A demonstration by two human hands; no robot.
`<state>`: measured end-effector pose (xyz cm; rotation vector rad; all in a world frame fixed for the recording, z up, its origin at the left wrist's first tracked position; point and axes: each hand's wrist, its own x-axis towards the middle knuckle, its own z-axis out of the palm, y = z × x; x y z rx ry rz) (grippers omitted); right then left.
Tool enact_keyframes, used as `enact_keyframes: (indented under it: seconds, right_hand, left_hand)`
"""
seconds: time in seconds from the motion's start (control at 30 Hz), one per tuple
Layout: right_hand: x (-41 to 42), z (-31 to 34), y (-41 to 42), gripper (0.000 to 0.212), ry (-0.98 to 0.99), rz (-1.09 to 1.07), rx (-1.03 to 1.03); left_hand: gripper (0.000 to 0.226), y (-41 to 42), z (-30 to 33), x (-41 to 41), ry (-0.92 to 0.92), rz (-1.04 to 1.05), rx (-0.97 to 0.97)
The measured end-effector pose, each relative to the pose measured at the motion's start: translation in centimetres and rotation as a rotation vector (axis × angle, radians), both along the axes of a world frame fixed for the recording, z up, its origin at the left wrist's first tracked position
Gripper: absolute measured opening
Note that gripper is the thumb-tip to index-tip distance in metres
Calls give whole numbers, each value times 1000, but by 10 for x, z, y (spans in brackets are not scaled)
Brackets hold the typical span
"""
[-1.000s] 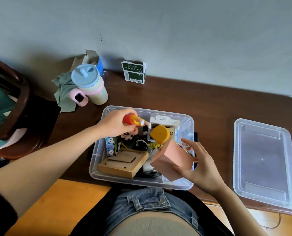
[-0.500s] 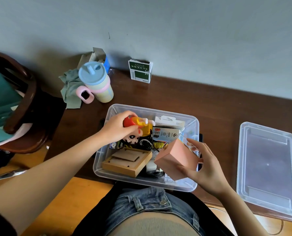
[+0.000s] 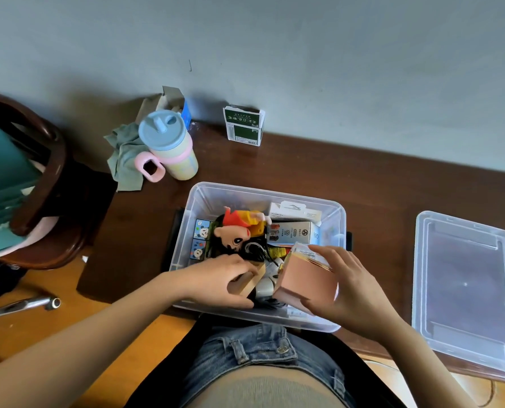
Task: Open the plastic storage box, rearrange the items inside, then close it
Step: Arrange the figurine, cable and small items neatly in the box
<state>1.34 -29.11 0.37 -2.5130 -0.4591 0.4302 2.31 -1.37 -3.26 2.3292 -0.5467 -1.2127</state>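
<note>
While in one open box [image 3: 332, 214]: two hands [image 3: 219, 281], each grip seemingly round one block [image 3: 305, 278].

There is one camera, worn on the person's head. It looks forward and down, close over the brown table [image 3: 363, 184] and the person's lap. The clear box [image 3: 263, 195] sits in the middle, near the camera. The gray wall [image 3: 275, 54] fills the top. No other view shares the scene.

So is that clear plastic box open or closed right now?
Open. The box has no cover on it, its contents show from above, and its lid lies flat on the table beside it.
</note>
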Motion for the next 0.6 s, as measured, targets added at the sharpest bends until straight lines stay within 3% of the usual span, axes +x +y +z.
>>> enact_keyframes:
  seconds: [0.2,0.3,0.4,0.5,0.6]
  right_hand:
    - [5,4,0,85,-3,104,-164]
    - [7,4,5,91,0,205,-282]
    - [9,1,11,95,8,295,-441]
    - [12,2,18,96,10,341,-569]
    - [14,5,24,91,2,374,-645]
  left_hand:
    - [42,-3,10,2,-106,62,-86]
    - [41,9,13,16,-220,-63,33]
    - [33,28,10,16,-77,-103,31]
    - [53,37,6,8,13,-37,-51]
    - [66,39,3,5,-94,-118,23]
